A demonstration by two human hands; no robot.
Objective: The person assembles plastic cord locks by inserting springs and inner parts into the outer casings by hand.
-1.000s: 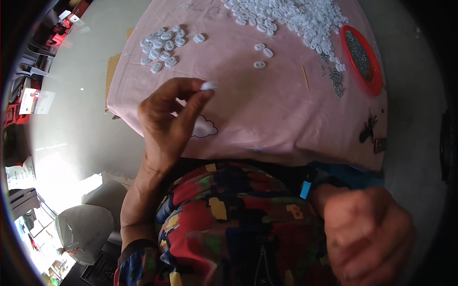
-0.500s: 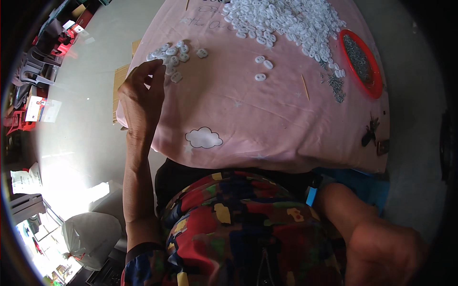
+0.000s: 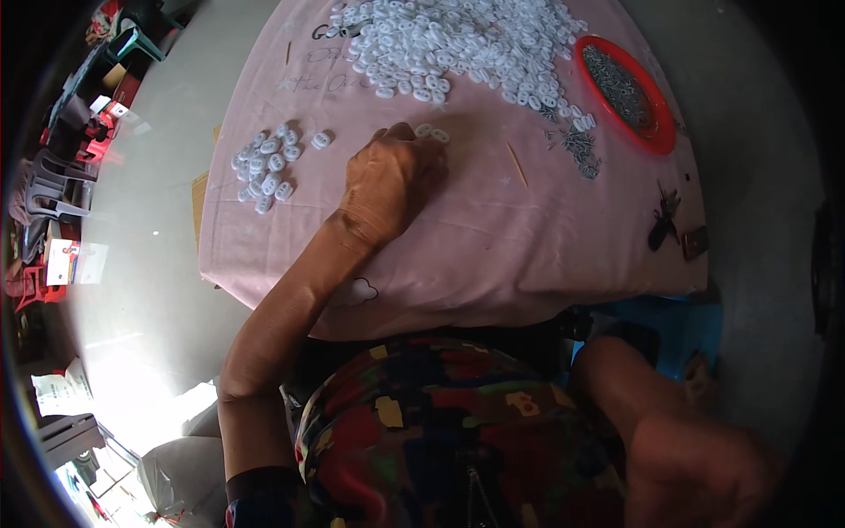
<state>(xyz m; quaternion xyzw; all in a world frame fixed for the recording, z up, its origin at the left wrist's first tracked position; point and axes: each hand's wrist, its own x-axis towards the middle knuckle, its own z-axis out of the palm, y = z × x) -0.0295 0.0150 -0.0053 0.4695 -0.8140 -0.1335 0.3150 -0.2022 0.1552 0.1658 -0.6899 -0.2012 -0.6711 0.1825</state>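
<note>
Head view, only one. Left hand (image 3: 387,180) is out over the bench (image 3: 493,255), which is covered in a pink cloth. Knuckles up, fingers curled down onto the cloth. Fingertips sit at a loose pair of white oval pieces (image 3: 432,134), touching or just short of them; can't tell which. Grip state on the left: fingers bunched together, but whether they pinch anything is hidden under the hand, so cannot tell.

Small cluster of white pieces (image 3: 267,167) lies at 9 o'clock from the left hand, near it but apart; one single white piece (image 3: 321,139) sits between cluster and hand. Big heap of white pieces (image 3: 458,40) at 12 o'clock from the hand, far side of the bench. Red dish (image 3: 656,132) with small dark metal bits at 2 o'clock, bench's right edge; loose metal bits (image 3: 579,145) spilled on the cloth just beside it. Thin wooden stick (image 3: 518,165) at 3 o'clock from the hand, lying flat.

Right hand (image 3: 695,466) is low at 5 o'clock in frame, off the bench, by the lap, blurred. Looks loosely closed; can't tell if it holds anything.
</note>
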